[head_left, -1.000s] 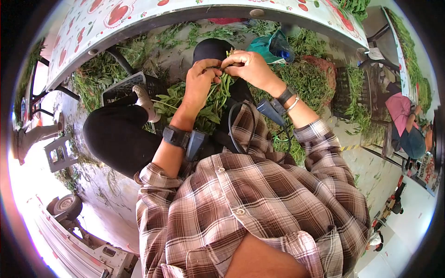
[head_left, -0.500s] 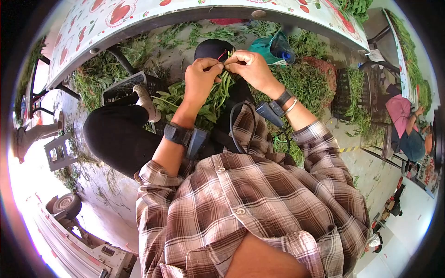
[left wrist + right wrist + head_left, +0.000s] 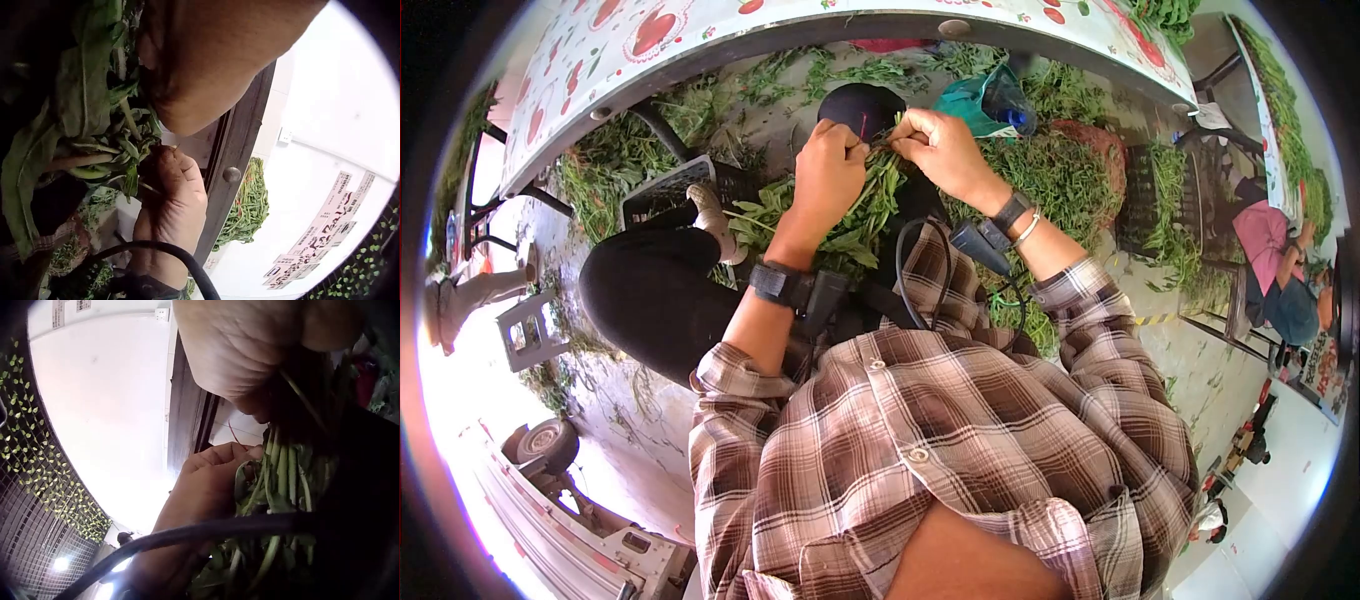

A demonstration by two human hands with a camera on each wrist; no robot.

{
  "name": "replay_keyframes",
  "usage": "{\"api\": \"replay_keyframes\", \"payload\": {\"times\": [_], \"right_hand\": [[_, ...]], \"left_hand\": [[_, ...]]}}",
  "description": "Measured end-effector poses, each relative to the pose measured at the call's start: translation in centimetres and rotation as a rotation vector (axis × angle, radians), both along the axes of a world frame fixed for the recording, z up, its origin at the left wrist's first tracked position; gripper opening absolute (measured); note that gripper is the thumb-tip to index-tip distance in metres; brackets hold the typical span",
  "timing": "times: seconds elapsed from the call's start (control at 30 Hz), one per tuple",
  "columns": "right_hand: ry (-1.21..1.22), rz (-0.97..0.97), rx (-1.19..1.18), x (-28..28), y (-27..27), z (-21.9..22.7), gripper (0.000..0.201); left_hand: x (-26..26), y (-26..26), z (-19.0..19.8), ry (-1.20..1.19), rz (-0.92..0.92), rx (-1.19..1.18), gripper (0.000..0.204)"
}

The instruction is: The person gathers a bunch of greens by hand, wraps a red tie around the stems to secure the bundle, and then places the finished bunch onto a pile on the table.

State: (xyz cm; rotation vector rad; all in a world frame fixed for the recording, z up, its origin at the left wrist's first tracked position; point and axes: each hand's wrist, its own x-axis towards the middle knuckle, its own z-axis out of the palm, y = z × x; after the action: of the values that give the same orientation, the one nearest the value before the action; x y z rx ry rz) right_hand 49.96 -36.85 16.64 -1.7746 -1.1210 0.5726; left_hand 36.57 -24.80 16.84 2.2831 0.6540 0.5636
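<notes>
A bunch of leafy greens (image 3: 865, 225) lies across the lap, its cut stems (image 3: 284, 469) pointing away from the body. My right hand (image 3: 945, 150) pinches the stem ends between thumb and fingers. Beside it, my left hand (image 3: 832, 172) is curled at the same end, knuckles up. A thin red tie (image 3: 863, 125) sticks out from the left fingertips; the right wrist view shows this red strand above the pinching fingers. In the left wrist view, broad leaves (image 3: 84, 87) hang next to the left palm, and the right hand (image 3: 172, 200) grips from the far side.
A table with a fruit-print cloth (image 3: 700, 45) stands ahead. Loose greens (image 3: 1040, 190) cover the floor, with a black crate (image 3: 690, 190) at left and another crate (image 3: 1135, 190) at right. A teal bag (image 3: 975, 100) sits beyond the right hand. Another person (image 3: 1280, 270) sits far right.
The left hand has turned knuckles up and drawn slightly left, away from the right hand, with the red tie at its fingertips. The right hand stays at the stems.
</notes>
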Motion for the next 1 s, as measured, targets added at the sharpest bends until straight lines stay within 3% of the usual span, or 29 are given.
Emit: {"api": "replay_keyframes", "payload": {"times": [0.17, 0.23, 0.27, 0.33, 0.47, 0.8, 0.87, 1.0], "right_hand": [[0.034, 0.006, 0.048, -0.1, -0.2, -0.6, 0.008], [0.075, -0.004, 0.03, -0.1, -0.3, 0.2, 0.009], [0.12, -0.01, 0.012, -0.1, -0.4, 0.4, 0.011], [0.107, -0.004, 0.013, -0.2, -0.5, 0.2, 0.009], [0.029, 0.011, 0.047, -0.1, -0.4, -0.2, 0.008], [0.072, 0.001, 0.0, -0.3, -0.6, 0.8, 0.008], [0.036, -0.017, 0.015, -0.4, -0.5, 0.2, 0.009], [0.016, -0.058, 0.071, -0.8, -0.5, -0.3, 0.011]], "left_hand": [[0.0, 0.7, -0.8, -0.033, 0.005, 0.029, 0.017], [-0.2, 1.1, -0.9, -0.084, 0.01, -0.264, 0.02], [-0.3, 1.2, -1.0, -0.081, 0.011, -0.266, 0.02], [-0.4, 1.0, 0.5, 0.01, 0.002, -0.604, 0.022], [0.0, 0.7, 1.5, -0.056, -0.11, -0.916, 0.022], [0.5, 0.6, 1.0, -0.175, -0.08, -1.079, 0.018], [0.4, 0.9, 0.3, -0.086, -0.169, -0.98, 0.019], [0.6, 0.2, 0.7, 0.023, -0.122, -0.787, 0.018]]}}
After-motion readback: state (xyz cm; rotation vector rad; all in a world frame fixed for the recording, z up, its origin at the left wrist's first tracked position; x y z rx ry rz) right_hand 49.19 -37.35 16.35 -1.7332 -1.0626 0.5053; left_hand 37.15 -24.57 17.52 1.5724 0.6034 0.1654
